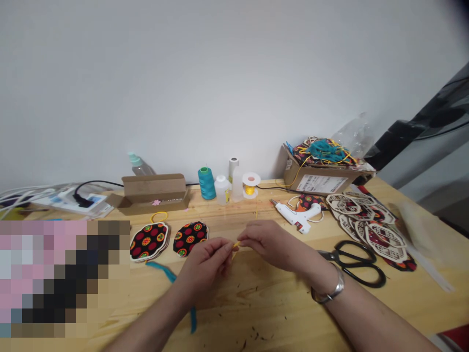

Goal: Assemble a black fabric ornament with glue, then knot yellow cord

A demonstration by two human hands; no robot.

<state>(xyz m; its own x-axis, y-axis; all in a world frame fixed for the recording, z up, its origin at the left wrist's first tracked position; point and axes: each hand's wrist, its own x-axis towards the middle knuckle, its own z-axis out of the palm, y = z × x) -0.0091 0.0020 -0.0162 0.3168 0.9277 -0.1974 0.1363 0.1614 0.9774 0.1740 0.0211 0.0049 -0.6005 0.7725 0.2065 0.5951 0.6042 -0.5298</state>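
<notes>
Thin yellow cord [236,245] pinched between both hands.
Left hand [203,266] and right hand [271,242] clamped on it, fingertips together; black-handled scissors [339,259] beside right hand.

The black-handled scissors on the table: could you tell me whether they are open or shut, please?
Shut: the black-handled scissors show their blades together in one narrow point.

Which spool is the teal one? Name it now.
The tall teal thread cone, leftmost of the spools along the wall; the small spool further right carries yellow thread.
</notes>
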